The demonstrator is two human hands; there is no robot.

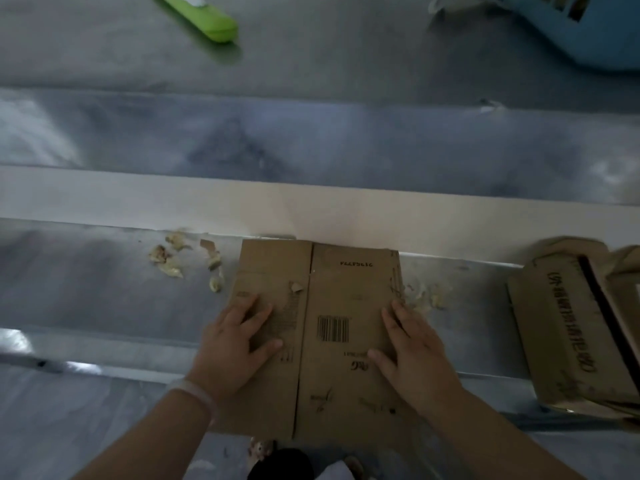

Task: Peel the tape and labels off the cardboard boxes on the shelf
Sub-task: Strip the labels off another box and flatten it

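Progress check: flattened box [346, 306] lies mid-shelf, far edge against back lip of shelf [86, 289]. Left hand [235, 341] on its 9 o'clock panel, right hand [415, 348] on its 3 o'clock panel. Each grip spread, fingers flat, pressing cardboard down, pinching nothing. Peeled scraps [180, 261] litter shelf at 10 o'clock, more bits [429, 296] at 2 o'clock, so much looks stripped. Torn flap [296, 285] near centre crease seems left to lift. Second box [568, 334] at 3 o'clock, apart from hands, likely next. Green knife [197, 15] idle at 11 o'clock.
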